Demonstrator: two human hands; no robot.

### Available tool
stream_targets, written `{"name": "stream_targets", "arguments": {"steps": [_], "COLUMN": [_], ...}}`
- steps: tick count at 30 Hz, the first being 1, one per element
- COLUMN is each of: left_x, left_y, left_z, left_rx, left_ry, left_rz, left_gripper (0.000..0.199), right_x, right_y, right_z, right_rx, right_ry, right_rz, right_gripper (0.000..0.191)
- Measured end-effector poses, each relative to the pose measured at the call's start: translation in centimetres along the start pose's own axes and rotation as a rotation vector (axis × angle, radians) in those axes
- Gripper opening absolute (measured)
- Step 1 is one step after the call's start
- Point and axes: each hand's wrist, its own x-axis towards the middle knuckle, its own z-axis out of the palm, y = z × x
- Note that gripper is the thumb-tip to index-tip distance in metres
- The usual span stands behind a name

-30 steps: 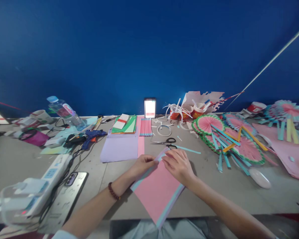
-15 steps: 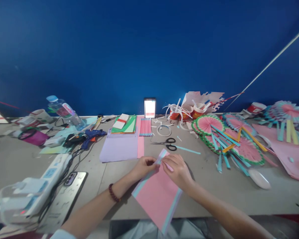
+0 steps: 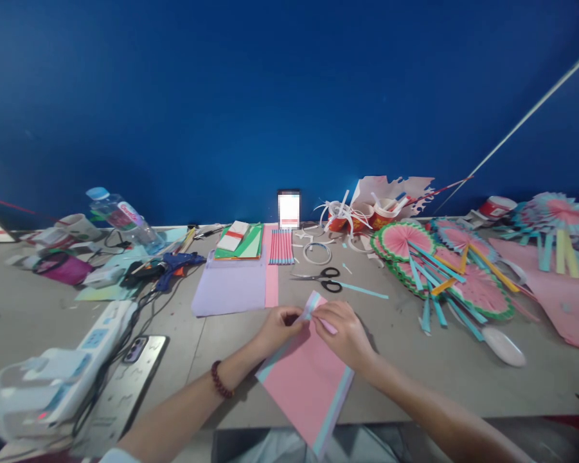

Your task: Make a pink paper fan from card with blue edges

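A pink paper sheet (image 3: 308, 379) with light blue and lilac strips along its edges slants over the table's front edge. At its far end, my left hand (image 3: 280, 326) pinches the left side of a narrow folded band. Close beside it, my right hand (image 3: 340, 326) closes its fingertips on the same band, a bit of lilac edge showing beneath them. Both hands are shut on the paper; the fingertips partly hide the fold. Beyond them lie black-handled scissors (image 3: 325, 279) and a thin blue paper strip (image 3: 364, 290).
Left are a power strip (image 3: 94, 354), a phone (image 3: 135, 373), a blue glue gun (image 3: 176, 267) and a tilted bottle (image 3: 125, 215). Lilac paper (image 3: 231, 286) and pink-and-blue folded strips (image 3: 282, 247) lie ahead. Right are pleated watermelon fans (image 3: 405, 241) and a white oval piece (image 3: 504, 346).
Hardly anything differs. Both hands keep their hold at the sheet's far end, with only slight finger movement, and the view has shifted a little.
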Motion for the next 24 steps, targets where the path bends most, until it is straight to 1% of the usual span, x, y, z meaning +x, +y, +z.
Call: {"name": "stream_targets", "arguments": {"steps": [5, 11, 13, 17, 20, 24], "left_x": [-0.1, -0.3, -0.3, -0.2, -0.1, -0.1], "left_y": [0.2, 0.4, 0.3, 0.0, -0.1, -0.3], "left_z": [0.2, 0.5, 0.6, 0.5, 0.3, 0.2], "left_rx": [0.030, 0.019, 0.008, 0.009, 0.003, -0.034], "left_ry": [0.006, -0.007, -0.001, 0.011, 0.018, 0.011], "left_rz": [0.026, 0.028, 0.030, 0.023, 0.014, 0.001], "left_gripper": [0.015, 0.015, 0.015, 0.015, 0.013, 0.016], "right_x": [0.1, 0.2, 0.3, 0.4, 0.4, 0.5], "right_y": [-0.2, -0.4, -0.4, -0.1, 0.3, 0.9], "right_z": [0.1, 0.2, 0.2, -0.1, -0.2, -0.6], "right_rx": [-0.009, -0.077, -0.071, -0.003, 0.078, 0.161], "right_ry": [-0.019, 0.012, 0.013, -0.007, 0.012, 0.010], "right_rz": [0.000, -0.054, -0.047, 0.065, 0.159, 0.221], "right_gripper": [0.016, 0.017, 0.017, 0.015, 0.013, 0.011]}}
